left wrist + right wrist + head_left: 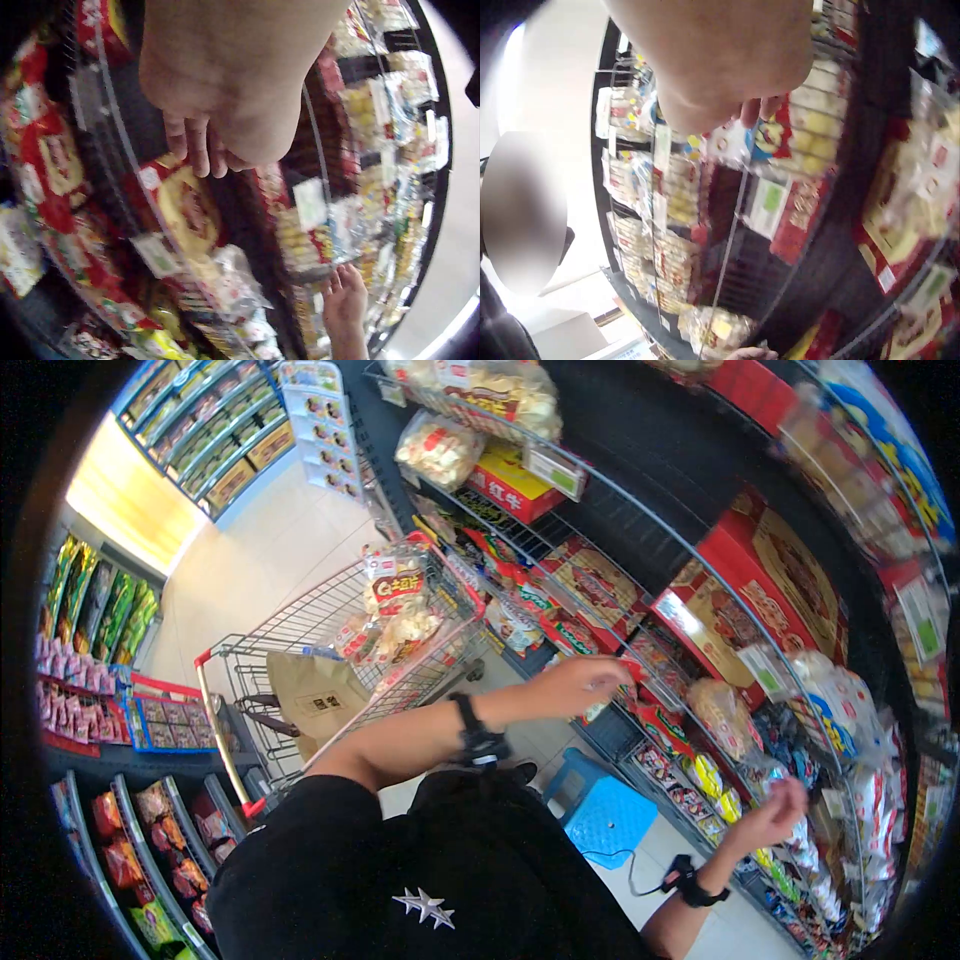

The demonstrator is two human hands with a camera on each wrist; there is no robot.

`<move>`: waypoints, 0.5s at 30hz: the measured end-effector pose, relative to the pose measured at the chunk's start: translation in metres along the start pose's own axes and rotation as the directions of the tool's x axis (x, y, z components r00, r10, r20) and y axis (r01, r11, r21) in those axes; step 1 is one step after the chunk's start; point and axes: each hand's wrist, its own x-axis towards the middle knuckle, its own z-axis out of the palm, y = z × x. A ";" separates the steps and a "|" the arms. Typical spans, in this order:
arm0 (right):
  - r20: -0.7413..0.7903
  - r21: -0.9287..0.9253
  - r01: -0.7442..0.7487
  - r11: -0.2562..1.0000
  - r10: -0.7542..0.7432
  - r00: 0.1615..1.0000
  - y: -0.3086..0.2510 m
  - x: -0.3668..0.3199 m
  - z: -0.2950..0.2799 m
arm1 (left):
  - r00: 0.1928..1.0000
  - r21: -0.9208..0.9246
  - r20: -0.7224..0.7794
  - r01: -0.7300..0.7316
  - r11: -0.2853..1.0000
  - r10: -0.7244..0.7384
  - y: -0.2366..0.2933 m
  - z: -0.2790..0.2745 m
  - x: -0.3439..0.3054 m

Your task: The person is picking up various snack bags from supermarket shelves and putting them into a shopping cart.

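In the head view my left hand [585,685] reaches out in front of the shelves, fingers relaxed, holding nothing. My right hand [772,820] is raised farther right, near bagged snacks [725,715], with nothing in it. The left wrist view has the left hand [225,112] with loosely hanging fingers before a red and yellow box [187,206]; the right hand [346,304] shows lower right, palm visible. In the right wrist view, the right hand [727,82] is near a caged row of snack bags [814,120], its fingers partly hidden.
A shopping cart [245,650] at the left holds snack bags [395,585] and a brown paper bag [315,695]. A blue stool [610,820] stands on the floor below my hands. Wire shelf edges curve along the right; a box [765,595] sits on a shelf. More racks [150,860] stand left.
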 end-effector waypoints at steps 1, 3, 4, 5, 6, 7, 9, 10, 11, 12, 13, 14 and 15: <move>0.190 0.062 -0.124 0.990 0.110 0.976 0.012 -0.024 0.010 | 0.977 -0.065 -0.032 0.209 0.976 -0.211 -0.040 -0.017 -0.033; 0.373 0.200 -0.267 0.943 0.179 0.910 0.011 -0.066 0.047 | 0.916 -0.031 -0.138 0.376 0.926 -0.376 -0.061 -0.064 -0.092; 0.442 0.113 -0.396 0.911 0.311 0.841 -0.003 -0.079 0.060 | 0.875 -0.040 -0.207 0.438 0.898 -0.437 -0.080 -0.081 -0.124; 0.495 0.150 -0.422 0.894 0.302 0.815 -0.006 -0.092 0.076 | 0.851 -0.068 -0.260 0.455 0.888 -0.456 -0.095 -0.096 -0.153; 0.547 0.184 -0.452 0.873 0.291 0.785 -0.008 -0.106 0.090 | 0.822 -0.096 -0.312 0.471 0.877 -0.476 -0.106 -0.110 -0.181; 0.565 0.179 -0.454 0.873 0.287 0.774 -0.016 -0.114 0.104 | 0.811 -0.107 -0.325 0.479 0.871 -0.486 -0.117 -0.121 -0.206; 0.688 0.152 -0.536 0.831 0.300 0.661 -0.034 -0.126 0.135 | 0.675 -0.140 -0.418 0.613 0.778 -0.608 -0.134 -0.140 -0.247; 0.701 0.142 -0.535 0.833 0.297 0.648 -0.041 -0.131 0.149 | 0.663 -0.155 -0.425 0.618 0.771 -0.617 -0.135 -0.151 -0.262; 0.739 0.124 -0.551 0.825 0.294 0.606 -0.048 -0.135 0.162 | 0.624 -0.159 -0.426 0.660 0.734 -0.654 -0.136 -0.160 -0.275; 0.774 0.105 -0.565 0.818 0.290 0.563 -0.055 -0.137 0.176 | 0.586 -0.164 -0.426 0.699 0.696 -0.689 -0.140 -0.168 -0.287; 0.799 0.084 -0.584 0.807 0.296 0.524 -0.064 -0.139 0.189 | 0.557 -0.164 -0.455 0.715 0.680 -0.695 -0.141 -0.177 -0.297; 0.805 0.077 -0.578 0.813 0.291 0.517 -0.070 -0.142 0.202 | 0.550 -0.179 -0.457 0.713 0.678 -0.699 -0.148 -0.184 -0.306; 0.826 0.062 -0.564 0.823 0.276 0.492 -0.076 -0.144 0.215 | 0.519 -0.156 -0.457 0.752 0.640 -0.722 -0.158 -0.191 -0.314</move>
